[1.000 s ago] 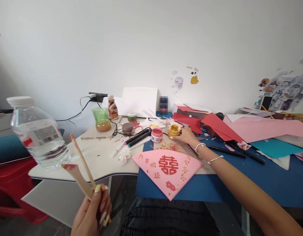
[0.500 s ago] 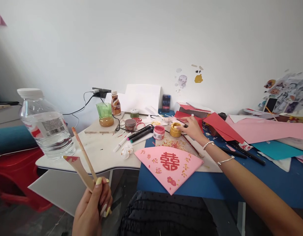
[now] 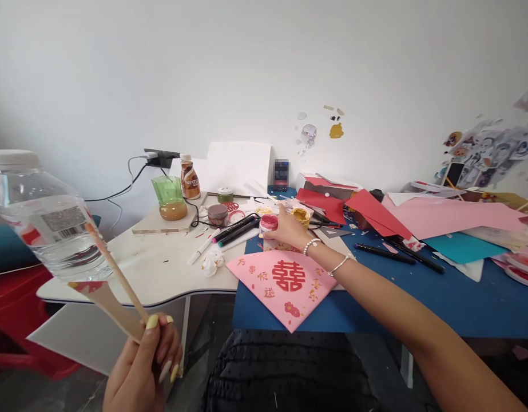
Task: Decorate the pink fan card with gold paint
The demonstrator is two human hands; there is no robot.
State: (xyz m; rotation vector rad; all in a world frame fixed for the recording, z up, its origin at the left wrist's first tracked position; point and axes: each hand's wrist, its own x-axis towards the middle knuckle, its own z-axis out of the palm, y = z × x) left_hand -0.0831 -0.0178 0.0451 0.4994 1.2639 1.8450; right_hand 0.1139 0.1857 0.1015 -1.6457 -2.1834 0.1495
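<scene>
My left hand [image 3: 146,360] is closed around two wooden tools, a thin stick with an orange tip [image 3: 118,272] and a flat spatula with a red-stained end [image 3: 107,306]. Over the blue table, my right hand [image 3: 287,229] has its fingers around the small jar of red paint [image 3: 269,223]. Just behind that hand stands an open jar of yellow paint [image 3: 301,216]. A pink fan-shaped paper [image 3: 264,280] with a red double character, gold characters and a red flower lies nearer to me, below my right wrist.
A large water bottle [image 3: 53,223] stands at the left. Beyond are a green cup [image 3: 169,197], a brown drink bottle [image 3: 189,177] and several markers [image 3: 238,229]. Red envelopes [image 3: 375,212] and pink paper [image 3: 452,214] lie at the right.
My right hand has moved left from the yellow jar to the red jar. The view has shifted slightly to the right. My left hand still holds the two tools.
</scene>
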